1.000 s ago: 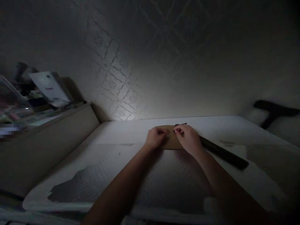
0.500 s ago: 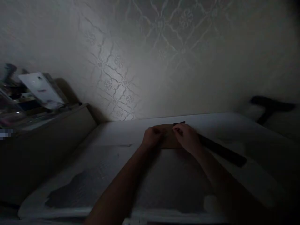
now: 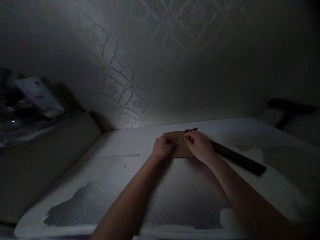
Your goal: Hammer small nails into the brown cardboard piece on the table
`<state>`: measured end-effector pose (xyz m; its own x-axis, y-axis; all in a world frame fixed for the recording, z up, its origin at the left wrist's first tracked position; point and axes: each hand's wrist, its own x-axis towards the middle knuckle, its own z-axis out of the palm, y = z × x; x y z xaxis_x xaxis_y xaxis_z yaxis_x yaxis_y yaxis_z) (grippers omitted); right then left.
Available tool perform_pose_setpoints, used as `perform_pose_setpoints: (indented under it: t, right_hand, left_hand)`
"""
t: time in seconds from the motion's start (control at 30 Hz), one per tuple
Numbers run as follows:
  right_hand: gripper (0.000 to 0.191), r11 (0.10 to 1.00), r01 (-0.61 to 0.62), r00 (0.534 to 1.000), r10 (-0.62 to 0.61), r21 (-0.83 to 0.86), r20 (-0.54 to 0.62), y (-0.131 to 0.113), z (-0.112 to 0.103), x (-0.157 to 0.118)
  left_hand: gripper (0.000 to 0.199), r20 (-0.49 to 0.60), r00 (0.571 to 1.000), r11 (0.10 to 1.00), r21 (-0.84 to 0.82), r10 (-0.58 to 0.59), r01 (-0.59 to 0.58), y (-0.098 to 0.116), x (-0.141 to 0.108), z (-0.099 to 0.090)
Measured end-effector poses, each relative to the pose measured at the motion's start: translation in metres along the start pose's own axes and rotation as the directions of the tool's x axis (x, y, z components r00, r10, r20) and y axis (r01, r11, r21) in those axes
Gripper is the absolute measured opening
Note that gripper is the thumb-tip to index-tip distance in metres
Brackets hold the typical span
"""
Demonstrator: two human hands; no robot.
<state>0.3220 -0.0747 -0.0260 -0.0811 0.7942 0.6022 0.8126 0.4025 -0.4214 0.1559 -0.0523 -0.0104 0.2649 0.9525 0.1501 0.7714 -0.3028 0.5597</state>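
Observation:
A flat brown board (image 3: 182, 151), like cardboard or thin wood, lies on the white tabletop under both hands. My left hand (image 3: 161, 147) is closed over the board's left part, its fingertips pinched on a small shiny piece (image 3: 177, 143) too tiny to name. Over the right side, my right hand (image 3: 200, 144) has its fingers curled together in a pinch; whatever they hold is hidden. Just behind that hand pokes a dark pointed tip (image 3: 193, 129). A long black bar (image 3: 238, 157) runs from beside the right hand toward the right; I cannot tell whether the tip belongs to it.
The white table (image 3: 135, 141) has worn grey patches (image 3: 77, 203) near its front. A patterned wall (image 3: 130, 86) rises behind. At left stands a cabinet (image 3: 57, 143) topped with a white box (image 3: 40, 93) and clutter. A dark T-shaped object (image 3: 287, 108) is at the right.
My hands stay almost in place above the board. The small shiny piece at my left fingertips shows more clearly now. The wall looks darker and the table area brighter.

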Motion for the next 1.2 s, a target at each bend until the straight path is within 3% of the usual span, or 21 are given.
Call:
perform_pose_setpoints:
  t: [0.17,0.3,0.43,0.57,0.67,0.77,0.93,1.2]
  right_hand:
    - [0.016,0.996,-0.074,0.997,0.075,-0.040,0.010,0.003,-0.003,-0.001]
    - [0.019,0.967,-0.182,0.983,0.180,-0.176,-0.026,0.007,-0.009,-0.001]
    - [0.024,0.834,-0.362,0.926,0.372,-0.417,-0.061,0.010,-0.015,-0.005]
    - [0.029,0.749,-0.388,0.882,0.471,-0.537,0.019,0.015,-0.015,-0.009]
    - [0.025,0.741,-0.374,0.879,0.475,-0.558,0.041,0.017,-0.014,-0.008]
    - [0.024,0.748,-0.389,0.890,0.456,-0.538,-0.011,0.012,-0.016,-0.005]
    - [0.025,0.838,-0.335,0.941,0.317,-0.431,-0.116,-0.007,-0.017,-0.004]
    - [0.022,0.907,-0.157,0.984,0.178,-0.391,0.019,-0.019,-0.006,-0.009]
  left_hand:
    - [0.019,-0.010,1.000,0.999,-0.037,-0.015,0.015,-0.003,-0.001,0.002]
    - [0.017,-0.009,1.000,0.998,-0.067,-0.010,0.010,-0.006,0.001,0.004]
    - [0.018,-0.016,1.000,0.998,-0.063,-0.003,0.002,-0.010,0.002,0.007]
    - [0.026,-0.026,0.999,0.994,-0.110,-0.022,0.019,-0.012,0.002,0.008]
    - [0.027,-0.023,1.000,0.989,-0.147,-0.014,0.011,-0.013,0.002,0.008]
    - [0.026,-0.005,1.000,0.987,-0.159,-0.016,0.015,-0.013,0.004,0.008]
    - [0.034,0.011,1.000,0.988,-0.152,-0.017,0.019,-0.013,0.006,0.007]
    - [0.037,-0.011,1.000,0.978,-0.207,-0.002,0.000,-0.013,0.006,0.007]
